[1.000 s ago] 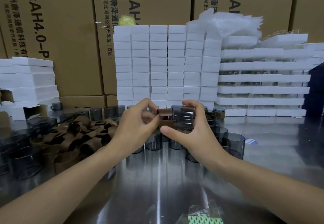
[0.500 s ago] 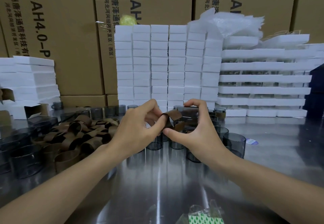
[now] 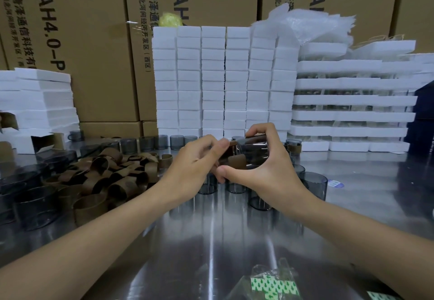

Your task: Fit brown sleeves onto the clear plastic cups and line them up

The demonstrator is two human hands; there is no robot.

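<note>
A sleeve (image 3: 234, 159), pinched by the left hand (image 3: 195, 161), is being slid onto a cup (image 3: 254, 150) gripped sideways in the right hand (image 3: 265, 172); a fuller push seems called for.

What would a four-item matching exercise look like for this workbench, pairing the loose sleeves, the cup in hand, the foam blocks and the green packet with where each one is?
1. loose sleeves
2. cup
3. foam blocks
4. green packet

A. near edge of the table
B. sideways between left hand and right hand
C. heaped on the left
D. stacked against cardboard boxes

Pairs: 1-C, 2-B, 3-D, 4-A.
</note>
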